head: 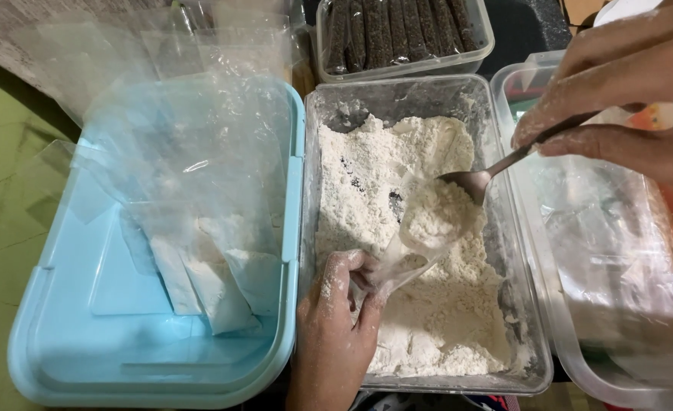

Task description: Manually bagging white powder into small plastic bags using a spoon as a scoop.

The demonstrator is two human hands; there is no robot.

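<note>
Two hands over the clear flour tub (519, 365): the left hand (336, 320), fingers pinched shut, holds a small plastic bag (428, 221) open above the flour (428, 320). Right hand (626, 99), fingers closed on a metal spoon (489, 171), has its bowl at the bag's mouth. Filled bags (215, 293) lie in the blue lid (154, 380) alongside.

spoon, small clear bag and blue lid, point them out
spoon (470, 181), head view, on its bowl
small clear bag (428, 221), head view, on its flour-filled part
blue lid (62, 358), head view, on its bare lower rim
</note>
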